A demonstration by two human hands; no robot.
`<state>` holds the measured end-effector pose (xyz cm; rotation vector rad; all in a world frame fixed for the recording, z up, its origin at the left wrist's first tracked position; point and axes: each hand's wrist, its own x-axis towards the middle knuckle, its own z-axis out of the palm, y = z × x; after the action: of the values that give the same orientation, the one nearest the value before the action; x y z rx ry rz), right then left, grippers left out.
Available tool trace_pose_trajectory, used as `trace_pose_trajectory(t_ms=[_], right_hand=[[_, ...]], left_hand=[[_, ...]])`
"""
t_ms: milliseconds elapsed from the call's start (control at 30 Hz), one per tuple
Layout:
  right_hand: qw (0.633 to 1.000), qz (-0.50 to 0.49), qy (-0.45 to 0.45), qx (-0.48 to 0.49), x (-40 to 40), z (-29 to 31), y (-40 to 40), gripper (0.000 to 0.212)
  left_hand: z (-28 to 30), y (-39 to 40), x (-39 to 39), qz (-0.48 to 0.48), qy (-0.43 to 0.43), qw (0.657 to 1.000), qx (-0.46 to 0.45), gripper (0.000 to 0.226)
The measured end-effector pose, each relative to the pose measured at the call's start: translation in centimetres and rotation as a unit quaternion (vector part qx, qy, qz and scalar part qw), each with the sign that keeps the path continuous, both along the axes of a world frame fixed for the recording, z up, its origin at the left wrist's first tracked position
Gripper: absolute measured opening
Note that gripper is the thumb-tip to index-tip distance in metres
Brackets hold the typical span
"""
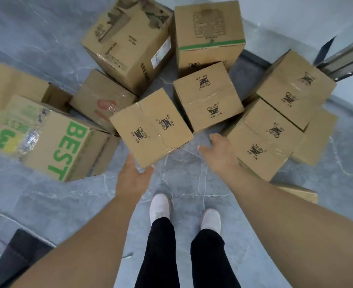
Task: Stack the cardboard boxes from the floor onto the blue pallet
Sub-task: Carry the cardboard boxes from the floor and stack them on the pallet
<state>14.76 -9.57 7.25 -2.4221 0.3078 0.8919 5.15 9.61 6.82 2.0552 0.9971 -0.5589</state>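
Several cardboard boxes lie on the grey floor in front of me. The nearest is a small taped box [150,126] with black logos, tilted toward me. My left hand [133,176] reaches under its near corner, fingers spread and touching the cardboard. My right hand [219,152] hovers open to the right of that box, apart from it, beside a low stack of similar boxes [260,142]. Another logo box [207,96] stands just behind. No blue pallet is in view.
A large box printed "BEST" [53,140] sits at the left, a tall printed box [130,42] and a green-striped box [210,34] at the back. A metal rack leg [346,57] stands at the right. My feet [184,213] stand on bare grey floor.
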Motion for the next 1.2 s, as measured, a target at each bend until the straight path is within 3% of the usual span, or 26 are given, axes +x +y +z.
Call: trace_pose_trajectory(t_ms=[100,200,400,533,667,933,1200], right_hand=[[0.999,0.029,-0.004,-0.013,1.6,-4.1,2.0,0.018],[0.998,0.061,-0.008,-0.032,3.0,-8.0,3.6,0.037],[0.991,0.121,-0.009,-0.054,4.7,-14.5,5.0,0.029],[0.991,0.113,-0.013,-0.065,5.2,-16.8,5.3,0.028],[0.995,0.092,0.006,-0.046,4.9,-17.9,5.1,0.032],[0.998,0.056,0.022,-0.004,2.0,-14.4,3.1,0.03],[0.999,0.009,0.005,0.042,-1.0,-0.7,0.0,0.025]], left_hand=[[-4.2,1.8,0.7,0.026,0.008,1.0,0.0,0.075],[-8.2,2.6,1.4,0.057,-0.005,0.998,-0.002,0.072],[-14.9,3.5,2.2,0.147,0.049,0.988,-0.017,0.082],[-18.0,3.9,2.1,0.173,0.066,0.981,-0.055,0.073],[-19.4,3.8,1.4,0.216,0.023,0.973,-0.083,0.06],[-15.1,3.4,-1.5,0.225,-0.017,0.967,-0.115,0.05],[-0.9,2.1,-3.4,0.216,-0.053,0.959,-0.175,0.054]])
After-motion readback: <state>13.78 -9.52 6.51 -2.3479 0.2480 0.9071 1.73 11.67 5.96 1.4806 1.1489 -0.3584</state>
